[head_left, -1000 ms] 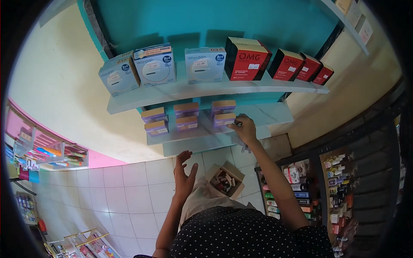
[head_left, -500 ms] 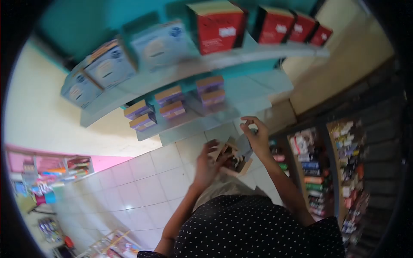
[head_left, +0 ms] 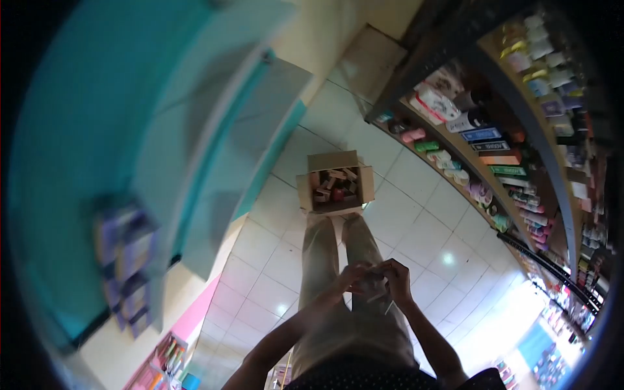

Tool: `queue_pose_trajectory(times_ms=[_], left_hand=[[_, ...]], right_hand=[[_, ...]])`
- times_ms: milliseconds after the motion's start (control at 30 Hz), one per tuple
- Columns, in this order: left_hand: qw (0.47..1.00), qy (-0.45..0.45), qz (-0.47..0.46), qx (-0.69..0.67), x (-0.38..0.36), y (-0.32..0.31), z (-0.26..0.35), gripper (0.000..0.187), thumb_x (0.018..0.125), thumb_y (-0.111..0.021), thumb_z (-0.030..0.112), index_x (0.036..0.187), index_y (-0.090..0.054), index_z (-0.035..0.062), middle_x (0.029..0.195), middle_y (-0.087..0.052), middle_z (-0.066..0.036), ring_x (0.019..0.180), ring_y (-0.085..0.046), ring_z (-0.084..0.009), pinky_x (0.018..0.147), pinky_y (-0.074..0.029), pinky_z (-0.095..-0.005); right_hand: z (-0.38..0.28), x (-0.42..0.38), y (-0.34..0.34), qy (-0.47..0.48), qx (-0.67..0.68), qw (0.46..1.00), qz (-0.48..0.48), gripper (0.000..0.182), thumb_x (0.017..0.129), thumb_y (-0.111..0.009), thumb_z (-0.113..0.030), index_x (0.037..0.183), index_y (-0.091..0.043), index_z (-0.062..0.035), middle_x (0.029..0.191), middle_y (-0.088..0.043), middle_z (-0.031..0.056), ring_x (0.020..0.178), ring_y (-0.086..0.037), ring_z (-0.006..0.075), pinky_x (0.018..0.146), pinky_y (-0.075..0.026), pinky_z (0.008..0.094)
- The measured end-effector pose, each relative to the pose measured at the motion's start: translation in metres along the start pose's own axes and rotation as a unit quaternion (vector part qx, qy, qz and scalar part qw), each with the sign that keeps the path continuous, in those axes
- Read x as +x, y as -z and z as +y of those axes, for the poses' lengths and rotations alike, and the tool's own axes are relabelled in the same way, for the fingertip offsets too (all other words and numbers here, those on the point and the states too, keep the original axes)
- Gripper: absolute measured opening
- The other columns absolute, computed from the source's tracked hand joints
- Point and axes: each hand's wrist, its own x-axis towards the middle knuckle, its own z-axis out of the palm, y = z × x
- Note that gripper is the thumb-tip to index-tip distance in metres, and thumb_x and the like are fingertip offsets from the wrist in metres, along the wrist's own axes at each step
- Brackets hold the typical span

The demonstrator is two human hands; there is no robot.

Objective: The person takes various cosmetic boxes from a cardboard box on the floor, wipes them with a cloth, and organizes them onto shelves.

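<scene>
My left hand (head_left: 353, 278) and my right hand (head_left: 396, 281) are close together over my lower body, in front of the light trousers. Both have their fingers curled inward around something small and greyish between them; it is too blurred to name. Beyond them on the floor, at my feet, stands an open cardboard box (head_left: 302, 193) with its flaps folded out. Several small cartons (head_left: 338, 175) and a red item (head_left: 337, 194) lie inside it. Neither hand touches the box.
To the right runs a dark shelf unit (head_left: 448, 78) stocked with bottles, tubes and packets. Teal-backed glass shelves (head_left: 214, 162) are at the left, with purple-and-tan boxes (head_left: 133, 244) on one. Pale tiles (head_left: 416, 195) cover the floor; a carton (head_left: 370, 62) sits by the wall.
My view has turned and tilted down, with the glass shelves now at the left. My hands have come away from over the box and drawn together nearer my body.
</scene>
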Motion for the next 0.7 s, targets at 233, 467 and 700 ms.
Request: queue_pose_trajectory(times_ms=[233, 467, 700], left_hand=[[0.616, -0.313, 0.266, 0.672, 0.230, 0.150, 0.026, 0.035, 0.078, -0.046, 0.010, 0.111, -0.039, 0.0020, 0.088, -0.051, -0.022, 0.082, -0.050, -0.0362, 0.072, -0.040, -0.0415], [0.418, -0.331, 0.239, 0.812, 0.397, 0.222, 0.052, 0.025, 0.074, -0.047, 0.006, 0.099, -0.047, 0.0036, 0.088, -0.049, -0.017, 0.088, -0.048, -0.0313, 0.065, -0.044, -0.0402], [0.357, -0.284, 0.283, 0.844, 0.418, 0.245, 0.043, 0.026, 0.069, -0.049, 0.008, 0.095, -0.050, 0.0065, 0.087, -0.046, -0.012, 0.088, -0.046, -0.0278, 0.063, -0.042, -0.0374]], right_hand=[[0.135, 0.091, 0.033, -0.081, 0.060, 0.991, 0.094, 0.015, 0.069, -0.041, -0.008, 0.065, -0.051, 0.0031, 0.054, -0.047, 0.0046, 0.046, -0.041, 0.0085, 0.043, -0.032, 0.0222], [0.205, 0.160, 0.035, -0.117, -0.041, 0.988, 0.097, 0.018, 0.069, -0.046, -0.011, 0.060, -0.048, 0.0044, 0.053, -0.045, 0.0054, 0.050, -0.040, 0.0104, 0.046, -0.033, 0.0242], [0.235, 0.182, 0.024, -0.153, -0.015, 0.984, 0.095, 0.019, 0.069, -0.050, -0.013, 0.061, -0.050, 0.0042, 0.054, -0.047, 0.0054, 0.050, -0.041, 0.0095, 0.047, -0.034, 0.0237]])
